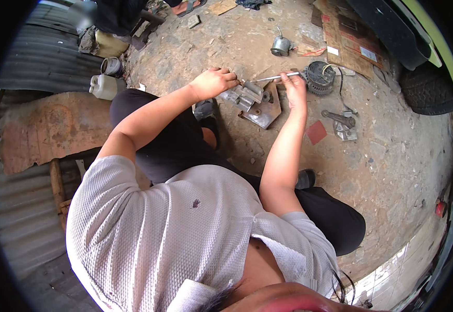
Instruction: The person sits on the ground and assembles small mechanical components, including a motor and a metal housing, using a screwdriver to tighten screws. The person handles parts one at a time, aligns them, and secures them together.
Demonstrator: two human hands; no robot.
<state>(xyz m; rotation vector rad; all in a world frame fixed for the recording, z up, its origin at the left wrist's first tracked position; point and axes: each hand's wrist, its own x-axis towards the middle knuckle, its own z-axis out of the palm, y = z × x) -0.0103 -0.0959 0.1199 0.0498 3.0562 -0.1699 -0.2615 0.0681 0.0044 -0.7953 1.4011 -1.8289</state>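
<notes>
A silver-grey metal motor (243, 95), shaped like a starter motor, lies tilted on a worn metal plate (270, 110) on the ground. My left hand (215, 84) is closed over its far left end, with the fingertips partly hidden. In my right hand (293, 89) is a slim screwdriver (283, 77) with a pale handle, pinched between thumb and fingers. Its thin shaft points left to the motor's upper edge; whether the tip touches cannot be made out. A small dark ring-shaped part (266, 96) sits beside the motor on the plate.
Right of my right hand lies a round finned alternator-like part (319, 78) with a cable. Nearer are a rod-like metal part (339, 118), a plastic bag (346, 131) and a red square sheet (316, 132). Farther off are a metal canister (280, 47), cardboard (348, 44) and a tyre (431, 91).
</notes>
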